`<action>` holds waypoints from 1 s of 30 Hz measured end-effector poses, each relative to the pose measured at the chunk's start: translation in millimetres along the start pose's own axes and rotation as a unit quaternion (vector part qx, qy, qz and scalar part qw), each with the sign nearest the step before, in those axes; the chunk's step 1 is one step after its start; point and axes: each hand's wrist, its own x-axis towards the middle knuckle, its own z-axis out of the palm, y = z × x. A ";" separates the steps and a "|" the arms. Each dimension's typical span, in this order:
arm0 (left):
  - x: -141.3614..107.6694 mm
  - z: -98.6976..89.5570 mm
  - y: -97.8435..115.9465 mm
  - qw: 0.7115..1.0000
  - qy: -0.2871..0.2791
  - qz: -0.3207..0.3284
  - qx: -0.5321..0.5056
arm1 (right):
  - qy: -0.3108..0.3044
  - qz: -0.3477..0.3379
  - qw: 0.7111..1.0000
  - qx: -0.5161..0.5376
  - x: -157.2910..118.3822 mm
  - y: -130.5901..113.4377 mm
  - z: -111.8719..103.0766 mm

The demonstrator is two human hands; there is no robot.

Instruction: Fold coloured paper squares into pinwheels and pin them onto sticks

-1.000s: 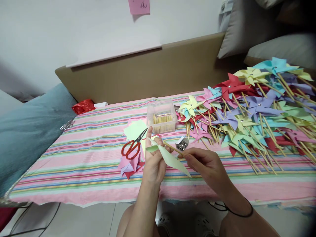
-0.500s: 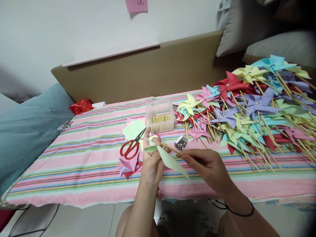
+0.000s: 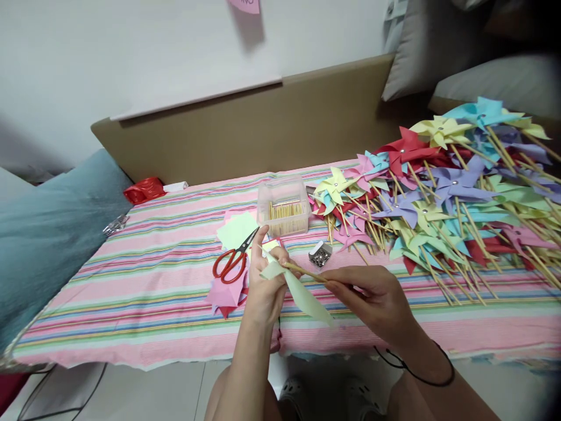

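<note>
The pale-green pinwheel (image 3: 309, 298) has turned slightly since a moment ago, held above the striped cloth (image 3: 144, 292). I see the left hand (image 3: 268, 286) grasping its paper near the center, one finger raised; the right hand (image 3: 372, 292) pinches its stick (image 3: 307, 273). Red-handled scissors (image 3: 242, 255) lie toward ten o'clock, other pinwheels (image 3: 458, 182) toward two.

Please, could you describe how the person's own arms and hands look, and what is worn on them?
Both the left hand and the right hand are ungloved. No sleeves show on the visible forearms. A thin black cord-like band circles the right wrist, with a loose part hanging beside it. No band shows on the left wrist.
</note>
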 end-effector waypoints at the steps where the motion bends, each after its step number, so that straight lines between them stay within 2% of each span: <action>1: -0.3 -0.2 0.5 1.000 -0.006 0.001 0.004 | -0.003 -0.007 1.000 -0.003 -0.2 0.1 -0.6; 5: -0.9 0.7 1.4 1.000 -0.018 0.011 0.005 | -0.021 -0.014 1.000 0.004 -1.6 -0.5 -1.0; 13: -1.7 2.9 1.8 0.999 -0.031 0.031 -0.005 | -0.059 0.020 0.997 0.040 -3.9 3.4 1.9; 17: -2.0 7.4 2.9 0.999 -0.018 0.034 0.008 | -0.068 0.024 0.997 0.033 -3.5 3.5 2.0; 20: 0.8 9.4 2.2 0.999 0.025 0.035 0.007 | -0.041 0.007 0.999 0.012 -2.4 2.6 4.1; 25: 6.0 5.1 -2.0 0.993 0.108 0.008 0.049 | 0.045 -0.022 0.997 -0.053 -0.8 7.5 7.5; 27: 6.9 3.3 -2.7 0.993 0.113 -0.003 0.039 | 0.072 -0.019 0.994 -0.079 0.1 11.4 7.2; 30: 7.1 4.2 -1.8 0.996 0.092 -0.010 -0.017 | 0.099 0.006 0.991 -0.091 1.8 17.1 6.8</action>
